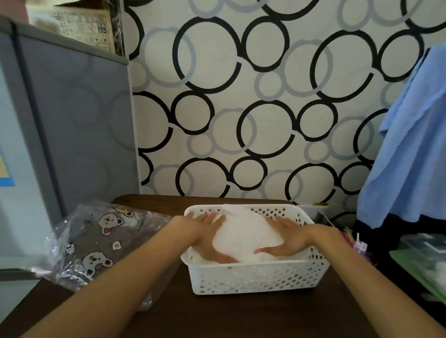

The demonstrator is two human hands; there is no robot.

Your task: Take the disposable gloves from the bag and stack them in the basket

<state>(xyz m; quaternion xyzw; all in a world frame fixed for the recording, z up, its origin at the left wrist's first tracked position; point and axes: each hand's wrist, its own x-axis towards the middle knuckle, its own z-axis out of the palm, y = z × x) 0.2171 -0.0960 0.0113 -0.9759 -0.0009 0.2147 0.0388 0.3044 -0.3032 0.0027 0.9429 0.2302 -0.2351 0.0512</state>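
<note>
A white perforated basket point(257, 276) stands on the dark wooden table. Inside it lies a heap of translucent white disposable gloves point(244, 234). My left hand point(208, 235) presses flat on the left side of the heap, fingers straight and thumb spread toward the front. My right hand point(285, 239) presses on the right side in the same way. A clear plastic bag point(102, 240) printed with cartoon bears lies crumpled on the table to the left of the basket, apart from both hands.
A grey cabinet point(71, 124) stands at the left against the circle-patterned wall. A blue cloth point(419, 143) hangs at the right. Green and clear items point(429, 262) lie at the right beside the table. A small white container point(315, 211) sits behind the basket.
</note>
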